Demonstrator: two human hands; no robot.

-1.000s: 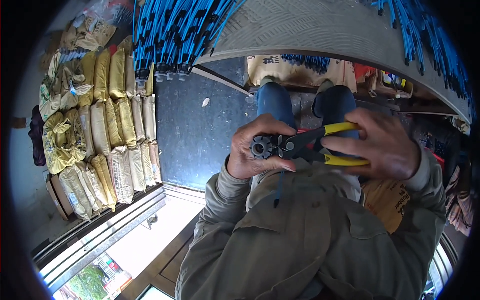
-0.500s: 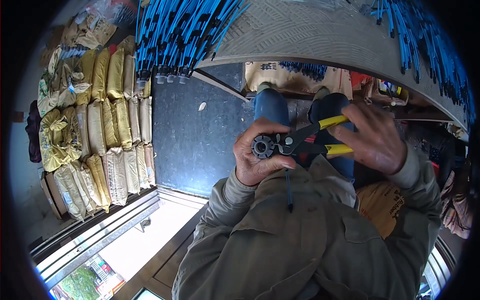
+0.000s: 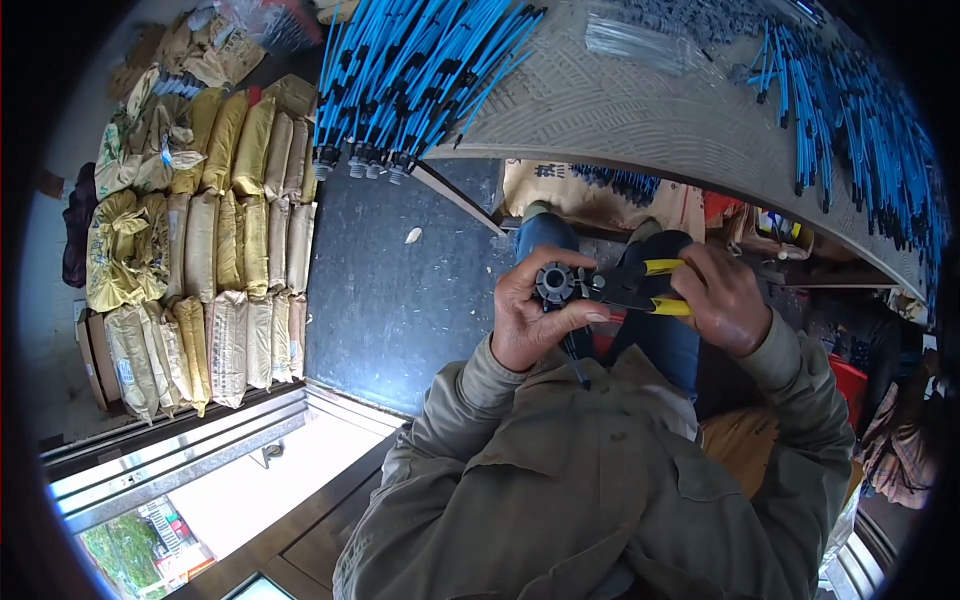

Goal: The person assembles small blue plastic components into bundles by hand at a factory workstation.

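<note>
My left hand [image 3: 520, 325] is closed around a dark, round, ribbed plastic fitting [image 3: 554, 284], its hollow end facing up between thumb and forefinger. A thin blue tube with a dark tip [image 3: 583, 375] hangs below that hand; where it joins is hidden. In my right hand [image 3: 732, 302] are pliers with yellow handles [image 3: 668, 307] and dark metal heads. The fingers wrap the handles, which stand partly apart. The jaws reach the right side of the fitting, beside my left thumb; whether they bite into anything there I cannot make out.
Ahead stands a curved-looking table [image 3: 570, 115] with a bundle of blue tubes [image 3: 410, 85] at its left and more blue tubes [image 3: 840, 130] at its right. A clear plastic packet [image 3: 635, 42] lies between. Stacked sacks [image 3: 230, 245] line the left wall. A brown sack [image 3: 600, 190] sits under the table.
The pliers' handles have come closer together as my right hand squeezed. Both hands appear a little further right and nearer each other, while the whole view has shifted.
</note>
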